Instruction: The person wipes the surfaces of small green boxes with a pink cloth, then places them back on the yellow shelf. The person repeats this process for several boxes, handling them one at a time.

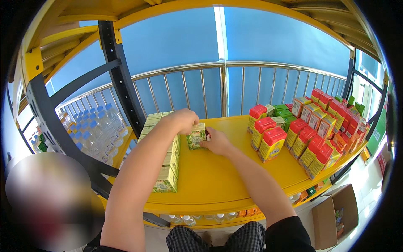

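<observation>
A small green drink carton [196, 138] stands upright on the yellow shelf [214, 176], just right of a block of matching pale green cartons [167, 174] in rows. My right hand [217, 141] grips its right side, thumb on the front face and fingers partly hidden behind. Above the carton's top left edge, my left hand [182, 120] reaches over with curled fingers. Its fingertips are mostly hidden, so whether they pinch the carton does not show. My left forearm crosses in front of part of the carton block.
Red-and-yellow cartons [272, 145] stand in groups at right, with green cartons [285, 115] behind. A metal railing [201, 66] runs along the back. Dark uprights [121, 78] and water bottles [97, 126] are at left. A cardboard box [324, 220] sits on the floor at lower right.
</observation>
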